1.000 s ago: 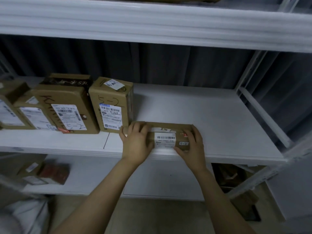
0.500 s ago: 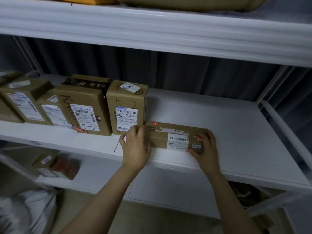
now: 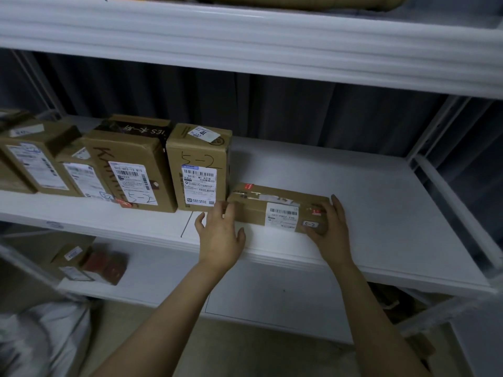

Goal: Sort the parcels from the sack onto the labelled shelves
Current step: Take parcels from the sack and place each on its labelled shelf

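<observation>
A long flat cardboard parcel (image 3: 275, 206) with a white barcode label and a small "5-2" tag lies on the middle white shelf (image 3: 367, 213), its left end against an upright box marked "5-2" (image 3: 200, 170). My right hand (image 3: 330, 227) holds the parcel's right end, fingers over its top and thumb on its front. My left hand (image 3: 220, 235) is at the parcel's left front corner with fingers spread and relaxed, fingertips just touching it.
More labelled boxes (image 3: 128, 170) stand in a row to the left on the same shelf. A lower shelf holds a small box and a red item (image 3: 106, 265). A white sack (image 3: 40, 341) lies on the floor at lower left. The upper shelf edge (image 3: 245, 42) overhangs.
The parcel slid back and left against the upright "5-2" box. My left hand came off the parcel's left end and opened. The view shifted right.
</observation>
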